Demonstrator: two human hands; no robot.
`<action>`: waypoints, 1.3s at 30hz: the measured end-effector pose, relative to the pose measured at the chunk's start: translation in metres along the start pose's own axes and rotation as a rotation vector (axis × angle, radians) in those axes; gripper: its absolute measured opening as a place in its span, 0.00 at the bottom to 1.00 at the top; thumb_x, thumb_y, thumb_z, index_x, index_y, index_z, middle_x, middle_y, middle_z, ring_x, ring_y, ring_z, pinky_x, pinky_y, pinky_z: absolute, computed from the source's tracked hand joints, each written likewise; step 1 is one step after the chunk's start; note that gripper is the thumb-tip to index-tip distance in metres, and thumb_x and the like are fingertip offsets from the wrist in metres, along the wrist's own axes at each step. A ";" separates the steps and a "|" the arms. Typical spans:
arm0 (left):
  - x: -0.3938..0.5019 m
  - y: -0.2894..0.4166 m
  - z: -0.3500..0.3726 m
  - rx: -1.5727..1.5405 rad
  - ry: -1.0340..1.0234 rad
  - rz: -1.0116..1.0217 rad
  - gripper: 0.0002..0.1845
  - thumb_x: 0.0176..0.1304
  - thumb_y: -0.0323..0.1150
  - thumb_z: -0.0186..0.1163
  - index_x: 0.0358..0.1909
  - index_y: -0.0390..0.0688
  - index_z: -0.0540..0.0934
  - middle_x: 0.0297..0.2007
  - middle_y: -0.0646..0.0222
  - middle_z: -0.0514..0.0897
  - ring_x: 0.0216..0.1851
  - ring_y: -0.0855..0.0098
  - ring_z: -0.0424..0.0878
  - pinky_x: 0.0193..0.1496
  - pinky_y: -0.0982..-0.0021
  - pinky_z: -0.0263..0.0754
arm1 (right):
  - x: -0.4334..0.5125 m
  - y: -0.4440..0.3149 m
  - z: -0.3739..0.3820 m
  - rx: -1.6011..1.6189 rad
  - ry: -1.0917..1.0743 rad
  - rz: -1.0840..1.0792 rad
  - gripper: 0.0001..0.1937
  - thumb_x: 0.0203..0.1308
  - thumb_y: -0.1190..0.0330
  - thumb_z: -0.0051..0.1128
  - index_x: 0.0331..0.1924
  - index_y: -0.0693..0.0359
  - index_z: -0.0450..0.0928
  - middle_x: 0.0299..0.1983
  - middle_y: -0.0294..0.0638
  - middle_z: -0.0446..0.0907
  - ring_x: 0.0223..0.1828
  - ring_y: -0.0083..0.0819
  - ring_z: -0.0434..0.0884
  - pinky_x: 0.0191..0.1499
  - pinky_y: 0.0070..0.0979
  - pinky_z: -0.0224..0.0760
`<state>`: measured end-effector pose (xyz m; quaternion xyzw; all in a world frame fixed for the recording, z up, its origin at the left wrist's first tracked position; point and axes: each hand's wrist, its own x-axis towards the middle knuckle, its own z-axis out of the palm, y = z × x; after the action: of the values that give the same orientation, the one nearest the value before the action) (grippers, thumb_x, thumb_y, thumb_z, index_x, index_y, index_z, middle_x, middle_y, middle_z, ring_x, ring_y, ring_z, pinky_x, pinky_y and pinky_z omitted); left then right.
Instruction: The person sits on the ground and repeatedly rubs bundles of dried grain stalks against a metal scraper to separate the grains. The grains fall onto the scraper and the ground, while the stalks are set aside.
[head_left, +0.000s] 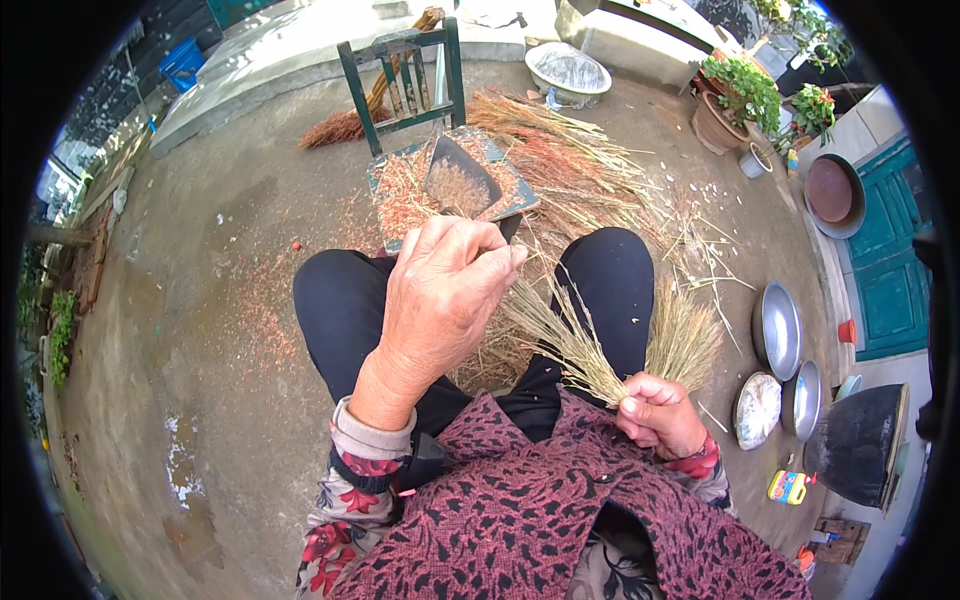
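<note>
My right hand (660, 416) grips the gathered end of a bundle of dry, stripped grass stalks (577, 352) over my right thigh. The bundle fans out up and left towards my left hand (450, 292), whose thumb and fingers are pinched together near the tips; a thin strand or two seems to lie at them, but the curled fingers hide what they hold. Just beyond my left hand, a metal scoop (459, 180) with grain lies on a green wooden chair (529, 196) strewn with reddish husks. Another pale bundle of stalks (682, 334) lies beside my right knee.
Reddish seed heads on stalks (570, 165) are heaped right of the chair. A broom (345, 129) leans behind it. Metal basins (777, 330), a large dark tub (855, 442) and a yellow bottle (787, 487) stand at the right. A covered basin (568, 71) and potted plants (720, 124) are farther back.
</note>
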<state>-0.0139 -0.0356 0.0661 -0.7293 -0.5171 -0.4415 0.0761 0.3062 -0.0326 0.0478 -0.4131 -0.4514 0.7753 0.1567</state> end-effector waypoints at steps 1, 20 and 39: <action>0.002 -0.002 -0.002 0.003 -0.023 0.020 0.15 0.48 0.24 0.71 0.39 0.45 0.84 0.37 0.70 0.81 0.41 0.64 0.77 0.44 0.66 0.72 | -0.001 0.000 0.000 0.014 -0.002 -0.010 0.06 0.71 0.68 0.55 0.44 0.61 0.77 0.22 0.32 0.73 0.16 0.12 0.60 0.18 0.14 0.46; 0.003 -0.043 -0.006 0.211 0.238 -0.180 0.16 0.54 0.25 0.68 0.46 0.39 0.78 0.42 0.60 0.81 0.47 0.57 0.78 0.52 0.61 0.73 | 0.020 -0.014 -0.001 0.280 -0.001 0.019 0.09 0.74 0.68 0.47 0.47 0.67 0.74 0.23 0.39 0.71 0.14 0.13 0.56 0.15 0.13 0.48; -0.028 0.015 0.050 -1.034 -0.367 -0.784 0.05 0.65 0.27 0.65 0.37 0.35 0.84 0.32 0.75 0.85 0.35 0.85 0.79 0.41 0.80 0.74 | 0.051 -0.029 0.003 0.041 -0.035 -0.046 0.09 0.72 0.66 0.53 0.44 0.64 0.76 0.23 0.35 0.74 0.15 0.11 0.60 0.16 0.11 0.48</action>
<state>0.0246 -0.0337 0.0210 -0.4935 -0.4703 -0.4961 -0.5377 0.2693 0.0130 0.0466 -0.3858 -0.4475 0.7876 0.1751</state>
